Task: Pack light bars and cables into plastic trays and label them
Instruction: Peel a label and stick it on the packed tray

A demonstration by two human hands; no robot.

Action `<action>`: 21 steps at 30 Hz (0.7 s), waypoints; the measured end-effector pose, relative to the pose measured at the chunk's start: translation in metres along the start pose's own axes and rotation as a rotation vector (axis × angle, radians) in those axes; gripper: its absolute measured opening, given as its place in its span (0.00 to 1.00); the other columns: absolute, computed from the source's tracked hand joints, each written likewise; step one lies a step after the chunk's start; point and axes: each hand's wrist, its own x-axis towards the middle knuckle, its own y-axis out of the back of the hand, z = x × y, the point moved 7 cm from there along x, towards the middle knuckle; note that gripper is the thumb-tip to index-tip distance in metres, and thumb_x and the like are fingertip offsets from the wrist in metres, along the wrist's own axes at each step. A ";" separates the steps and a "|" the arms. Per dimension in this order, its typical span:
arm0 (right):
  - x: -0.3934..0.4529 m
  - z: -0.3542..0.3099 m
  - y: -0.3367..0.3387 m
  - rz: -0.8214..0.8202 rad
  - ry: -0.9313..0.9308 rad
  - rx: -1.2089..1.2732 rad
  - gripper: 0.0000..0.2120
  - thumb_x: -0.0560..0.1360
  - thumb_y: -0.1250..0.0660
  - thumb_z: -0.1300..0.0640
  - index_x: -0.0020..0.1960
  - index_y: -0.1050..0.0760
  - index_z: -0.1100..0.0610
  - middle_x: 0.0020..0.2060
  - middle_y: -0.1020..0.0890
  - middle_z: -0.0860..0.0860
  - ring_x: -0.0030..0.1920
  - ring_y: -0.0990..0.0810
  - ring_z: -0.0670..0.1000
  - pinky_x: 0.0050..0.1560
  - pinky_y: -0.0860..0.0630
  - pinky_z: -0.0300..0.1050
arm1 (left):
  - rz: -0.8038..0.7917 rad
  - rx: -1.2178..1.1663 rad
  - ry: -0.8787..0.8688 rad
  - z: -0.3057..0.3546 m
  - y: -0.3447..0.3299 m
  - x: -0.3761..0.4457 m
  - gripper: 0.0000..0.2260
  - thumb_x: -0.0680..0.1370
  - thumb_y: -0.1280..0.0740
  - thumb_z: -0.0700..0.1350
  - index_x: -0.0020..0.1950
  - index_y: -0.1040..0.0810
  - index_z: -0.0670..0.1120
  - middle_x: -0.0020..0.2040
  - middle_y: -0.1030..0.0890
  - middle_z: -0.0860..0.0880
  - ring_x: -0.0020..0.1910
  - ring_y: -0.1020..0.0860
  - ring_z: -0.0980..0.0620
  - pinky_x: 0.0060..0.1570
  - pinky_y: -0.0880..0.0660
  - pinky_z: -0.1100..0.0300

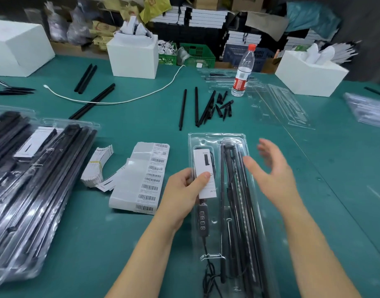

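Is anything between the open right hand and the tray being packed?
Nothing visible. The right hand hovers open just above the tray, over its light bars, while the left hand grips the tray's left edge and card.

- One view only, from a camera on the person's head, wide-angle, straight lines bowed at the edges.
- It faces forward and down across the green counter (124, 244).
- Both forearms enter from the bottom edge, close to the lens.
- Stacked boxes (208, 17) behind the counter fill the top edge.
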 end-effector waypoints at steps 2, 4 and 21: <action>0.024 -0.039 -0.008 -0.133 0.242 -0.360 0.27 0.77 0.36 0.37 0.72 0.31 0.46 0.66 0.29 0.39 0.72 0.35 0.43 0.69 0.42 0.41 | -0.048 0.012 -0.014 0.001 -0.004 0.000 0.07 0.79 0.29 0.47 0.42 0.16 0.50 0.37 0.15 0.50 0.36 0.18 0.55 0.35 0.23 0.62; 0.048 -0.065 -0.032 -0.396 0.268 -0.544 0.25 0.79 0.39 0.37 0.72 0.30 0.46 0.66 0.27 0.39 0.73 0.34 0.44 0.68 0.41 0.41 | -0.089 0.040 -0.034 0.001 -0.008 0.000 0.10 0.79 0.30 0.47 0.38 0.17 0.52 0.33 0.19 0.54 0.32 0.22 0.57 0.34 0.26 0.65; 0.083 -0.067 -0.094 -0.974 -0.109 -0.362 0.04 0.78 0.30 0.59 0.47 0.17 0.58 0.37 0.17 0.53 0.37 0.19 0.49 0.49 0.24 0.48 | -0.159 0.029 0.077 -0.006 -0.003 0.003 0.28 0.70 0.26 0.59 0.50 0.23 0.33 0.50 0.18 0.31 0.44 0.20 0.45 0.55 0.24 0.35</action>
